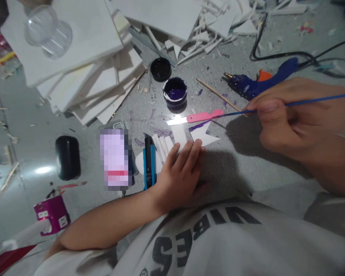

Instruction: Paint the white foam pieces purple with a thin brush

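My right hand (284, 119) pinches a thin blue paintbrush (319, 99), its tip pointing left over a notched white foam-board piece (205, 136). A stroke of purple paint runs along that piece's upper edge. Fingers outstretched, my left hand (179, 178) rests on the table, fingertips at the lower edges of the notched piece and a white strip (178, 134) beside it. Just above both pieces lies a pink-handled razor (202, 116). Beyond it stands an uncapped jar of purple paint (175, 100), its black lid (161, 69) lying close behind.
A blue glue gun (253, 85) with a black cord lies near my right hand, by a wooden stick (217, 93). Left are a blue cutter (148, 163), a phone (116, 157) and a black case (67, 157). Foam boards (86, 34) and scraps fill the back.
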Available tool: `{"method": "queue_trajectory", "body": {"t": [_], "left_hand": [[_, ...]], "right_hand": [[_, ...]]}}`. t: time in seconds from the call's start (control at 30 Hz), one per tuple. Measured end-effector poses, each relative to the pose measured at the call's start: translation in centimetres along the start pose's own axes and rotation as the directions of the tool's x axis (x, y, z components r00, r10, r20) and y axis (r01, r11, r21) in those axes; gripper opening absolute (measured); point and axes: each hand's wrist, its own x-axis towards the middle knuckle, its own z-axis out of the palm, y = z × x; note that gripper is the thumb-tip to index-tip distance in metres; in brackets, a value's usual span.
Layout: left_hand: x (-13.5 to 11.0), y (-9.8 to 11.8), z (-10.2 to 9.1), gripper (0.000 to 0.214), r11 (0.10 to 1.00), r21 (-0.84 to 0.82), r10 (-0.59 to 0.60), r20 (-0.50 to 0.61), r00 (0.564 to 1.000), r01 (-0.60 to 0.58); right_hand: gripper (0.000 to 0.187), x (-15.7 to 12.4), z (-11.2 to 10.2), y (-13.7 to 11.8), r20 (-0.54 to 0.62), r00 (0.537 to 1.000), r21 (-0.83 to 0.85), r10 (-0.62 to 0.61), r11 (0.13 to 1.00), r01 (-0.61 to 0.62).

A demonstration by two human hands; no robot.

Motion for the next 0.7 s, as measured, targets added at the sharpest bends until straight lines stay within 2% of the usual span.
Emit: {"method": "queue_trajectory", "body": {"t": [0.1, 0.13, 0.3, 0.4, 0.57, 0.7], "left_hand": [[0.1, 0.0, -0.1, 0.090, 1.000, 0.012, 0.006, -0.007, 1.000, -0.006], [0.1, 0.0, -0.1, 0.090, 1.000, 0.013, 0.008, -0.008, 1.000, -0.008], [0.0, 0.0, 0.0, 0.093, 1.000, -0.014, -0.001, -0.001, 1.000, 0.001], [0.0, 0.0, 0.1, 0.091, 1.000, -0.005, 0.003, -0.011, 1.000, -0.003], [0.0, 0.1, 0.2, 0.093, 1.000, -0.015, 0.004, 0.000, 1.000, -0.004], [0.0, 0.0, 0.0, 0.093, 1.000, -0.011, 0.006, 0.021, 1.000, -0.006]], "right_hand": [[0.019, 0.5, 0.2, -0.2, -0.002, 0.976, 0.045, -0.216, 0.975, 0.216], [0.020, 0.6, 0.4, -0.2, -0.006, 0.972, 0.077, -0.234, 0.969, 0.234], [0.019, 0.7, 1.8, 0.3, 0.018, 0.967, 0.176, -0.255, 0.953, 0.248], [0.018, 0.3, 2.1, 0.7, -0.029, 0.962, 0.129, -0.273, 0.953, 0.274], [0.026, 0.0, 1.4, 1.1, -0.057, 0.976, -0.030, -0.211, 0.977, 0.210], [0.023, 0.4, 1.0, 0.6, -0.024, 0.978, 0.074, -0.208, 0.975, 0.209]]}}
